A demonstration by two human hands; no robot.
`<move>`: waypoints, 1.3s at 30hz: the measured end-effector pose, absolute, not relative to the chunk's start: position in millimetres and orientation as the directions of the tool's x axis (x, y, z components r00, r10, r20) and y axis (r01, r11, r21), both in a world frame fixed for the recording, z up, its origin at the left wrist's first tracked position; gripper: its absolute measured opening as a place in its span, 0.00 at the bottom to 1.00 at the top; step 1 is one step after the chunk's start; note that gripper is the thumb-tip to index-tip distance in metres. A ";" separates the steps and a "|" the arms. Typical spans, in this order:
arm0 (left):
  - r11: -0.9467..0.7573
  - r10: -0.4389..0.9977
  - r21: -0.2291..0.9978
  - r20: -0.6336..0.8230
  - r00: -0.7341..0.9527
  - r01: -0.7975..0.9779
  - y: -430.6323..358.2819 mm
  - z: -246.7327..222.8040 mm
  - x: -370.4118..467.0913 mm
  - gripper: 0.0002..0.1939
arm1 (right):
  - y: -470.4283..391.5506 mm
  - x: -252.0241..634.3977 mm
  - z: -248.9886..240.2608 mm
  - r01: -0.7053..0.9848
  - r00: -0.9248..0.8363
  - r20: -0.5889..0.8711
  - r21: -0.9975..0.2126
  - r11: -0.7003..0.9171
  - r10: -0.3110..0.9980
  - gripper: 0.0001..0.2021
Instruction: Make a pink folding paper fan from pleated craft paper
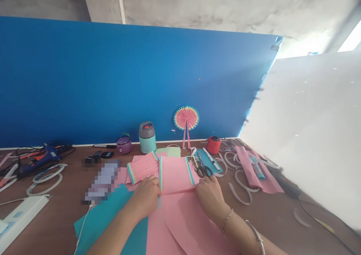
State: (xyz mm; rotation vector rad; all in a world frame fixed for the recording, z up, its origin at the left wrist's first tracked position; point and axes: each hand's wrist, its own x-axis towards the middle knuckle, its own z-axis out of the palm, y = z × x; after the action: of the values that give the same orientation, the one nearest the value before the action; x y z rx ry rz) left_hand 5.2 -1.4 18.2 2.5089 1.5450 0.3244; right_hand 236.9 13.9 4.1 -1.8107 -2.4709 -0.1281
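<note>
Between my two hands lies a pink paper sheet (175, 172) with blue and yellow stripes and rows of dots down its left and right sides. My left hand (148, 195) is closed at its lower left corner, and my right hand (208, 193) is closed at its lower right corner. The fingertips are partly hidden behind the knuckles. A pleated pink paper strip (143, 167) with striped ends rests up and left of my left hand. Scissors (203, 170) lie just beyond my right hand. Larger pink sheets (180, 221) and a teal sheet (113, 213) spread underneath.
A pink paper fan (186, 118) leans on the blue partition (113, 78). Along the back stand a teal jar (147, 138), a purple pot (124, 145) and a red container (213, 145). A phone (103, 181), glue gun (45, 157) and power strip (24, 221) are left; white strips (242, 187) right.
</note>
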 end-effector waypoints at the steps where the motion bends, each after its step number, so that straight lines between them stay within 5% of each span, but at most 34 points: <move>1: -0.445 0.895 0.258 0.091 0.437 0.858 -1.2 17.9 5.4 0.19 | 13.6 238.9 8.3 0.959 -0.282 0.133 0.028 0.281 0.950 0.12; 4: -0.442 0.897 0.237 0.090 0.433 0.865 -1.0 17.7 6.5 0.20 | 10.7 239.4 19.1 0.964 -0.255 0.253 -0.004 0.265 0.933 0.10; 6: -0.435 0.900 0.237 0.088 0.427 0.869 -1.3 18.3 7.3 0.20 | 9.2 236.1 20.1 0.912 -0.378 0.318 -0.035 0.409 0.870 0.08; 9: -0.428 0.903 0.253 0.089 0.419 0.868 -1.5 19.2 8.3 0.20 | 10.7 230.4 10.6 0.770 -0.612 0.283 -0.002 0.638 0.739 0.05; 12: -0.426 0.905 0.272 0.124 0.408 0.863 -0.6 17.9 8.8 0.19 | 15.5 227.7 -3.4 0.751 -0.655 0.217 0.077 0.656 0.724 0.09; 17: -0.434 0.868 0.359 0.412 0.277 0.826 2.7 10.9 10.3 0.18 | 23.0 228.4 -11.9 0.758 -0.644 0.302 0.121 0.641 0.703 0.09; 20: -0.403 0.817 0.448 0.569 0.094 0.798 2.4 7.4 13.7 0.14 | 24.3 229.1 -8.0 0.798 -0.525 0.493 0.003 0.603 0.693 0.09; 24: -0.430 0.873 0.626 0.472 0.122 0.651 -3.3 4.4 24.2 0.07 | 19.2 225.4 -3.5 0.726 -0.385 0.704 -0.167 0.667 0.596 0.08; 28: -0.447 0.894 0.725 0.391 0.220 0.525 -11.5 1.5 38.7 0.09 | 11.7 217.1 -5.2 0.601 -0.504 0.744 -0.064 0.797 0.440 0.07; 35: -0.555 0.792 0.600 0.594 0.144 0.576 -10.1 -3.0 35.8 0.13 | 6.2 218.8 -0.6 0.488 -0.609 0.734 0.049 0.871 0.300 0.09; 39: -0.614 0.563 0.341 0.821 0.093 0.712 -5.6 1.3 20.9 0.17 | -5.0 221.1 6.3 0.481 -0.477 0.876 0.200 0.854 0.064 0.12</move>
State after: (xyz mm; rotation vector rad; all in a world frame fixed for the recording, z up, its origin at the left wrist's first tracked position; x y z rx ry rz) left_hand 20.9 -5.6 1.3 2.4235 1.4273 1.6994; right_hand 221.1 -5.0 6.3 -0.3985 -2.0262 -0.5242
